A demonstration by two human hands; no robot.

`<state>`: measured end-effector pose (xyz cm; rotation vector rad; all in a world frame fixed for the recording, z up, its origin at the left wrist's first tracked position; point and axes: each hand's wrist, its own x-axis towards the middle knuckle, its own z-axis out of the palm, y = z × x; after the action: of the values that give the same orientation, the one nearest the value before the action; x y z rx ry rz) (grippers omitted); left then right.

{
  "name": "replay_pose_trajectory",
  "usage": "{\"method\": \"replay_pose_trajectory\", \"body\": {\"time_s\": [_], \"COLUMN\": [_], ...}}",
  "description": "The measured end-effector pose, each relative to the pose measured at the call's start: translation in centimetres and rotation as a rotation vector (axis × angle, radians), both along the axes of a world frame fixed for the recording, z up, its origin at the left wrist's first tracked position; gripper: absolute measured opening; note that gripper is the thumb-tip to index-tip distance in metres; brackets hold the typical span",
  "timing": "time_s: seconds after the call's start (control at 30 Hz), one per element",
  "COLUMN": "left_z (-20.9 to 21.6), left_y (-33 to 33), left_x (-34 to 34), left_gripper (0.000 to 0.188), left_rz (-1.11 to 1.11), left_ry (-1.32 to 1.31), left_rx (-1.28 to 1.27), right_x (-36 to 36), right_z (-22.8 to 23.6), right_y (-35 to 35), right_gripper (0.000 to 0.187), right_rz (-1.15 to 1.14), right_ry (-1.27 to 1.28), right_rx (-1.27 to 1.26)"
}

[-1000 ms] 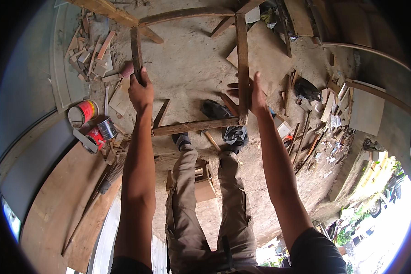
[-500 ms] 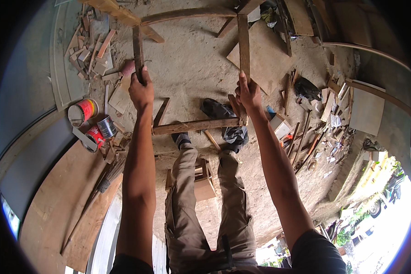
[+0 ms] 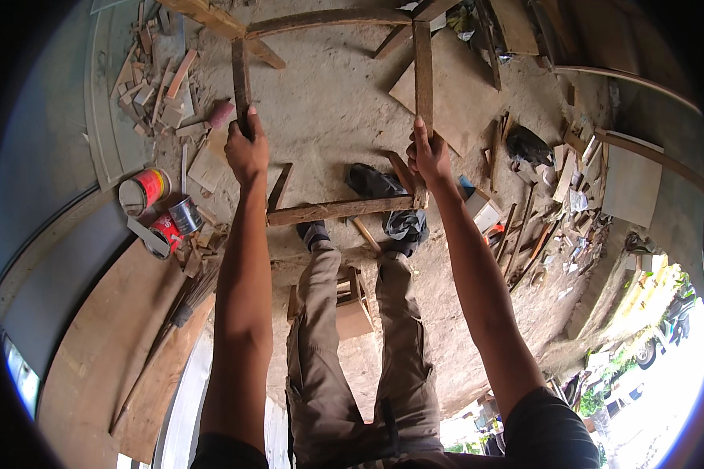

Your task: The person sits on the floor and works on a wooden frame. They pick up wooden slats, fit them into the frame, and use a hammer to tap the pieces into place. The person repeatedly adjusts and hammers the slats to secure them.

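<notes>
Both my arms reach forward to a wooden frame [image 3: 340,211] made of brown bars with legs, like a bare chair or stool frame. My left hand [image 3: 247,148] is closed round its left side bar, thumb lying along the top. On the right side bar, my right hand [image 3: 428,156] grips at about the same distance, its thumb also pointing forward. The frame's near crossbar lies over my feet, and its curved far bar [image 3: 328,21] shows at the top of the view. The undersides of my grips are hidden.
Paint cans [image 3: 145,192] stand at the left beside a pile of wood offcuts [image 3: 164,86]. A broom [image 3: 181,314] leans on a board there. A small wooden stool [image 3: 353,316] sits behind my feet. Scrap wood and a black plastic bag [image 3: 529,146] lie on the right.
The frame has shifted slightly to the right in the view, and its near crossbar sits a little higher. Both hands keep their grip on the side bars.
</notes>
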<state>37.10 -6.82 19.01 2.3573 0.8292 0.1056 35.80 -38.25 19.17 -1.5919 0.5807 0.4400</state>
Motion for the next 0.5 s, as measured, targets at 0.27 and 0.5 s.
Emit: {"method": "replay_pose_trajectory", "body": {"time_s": [0.27, 0.5], "left_z": [0.0, 0.6], "left_y": [0.3, -0.3], "left_x": [0.2, 0.3], "left_gripper": [0.06, 0.055], "left_rz": [0.014, -0.006], "left_ry": [0.039, 0.06], "left_rx": [0.004, 0.051], "right_x": [0.2, 0.1], "right_z": [0.1, 0.4], "right_y": [0.0, 1.3], "right_gripper": [0.044, 0.056], "right_rz": [0.006, 0.26], "right_ry": [0.0, -0.449], "right_rx": [0.057, -0.843]}}
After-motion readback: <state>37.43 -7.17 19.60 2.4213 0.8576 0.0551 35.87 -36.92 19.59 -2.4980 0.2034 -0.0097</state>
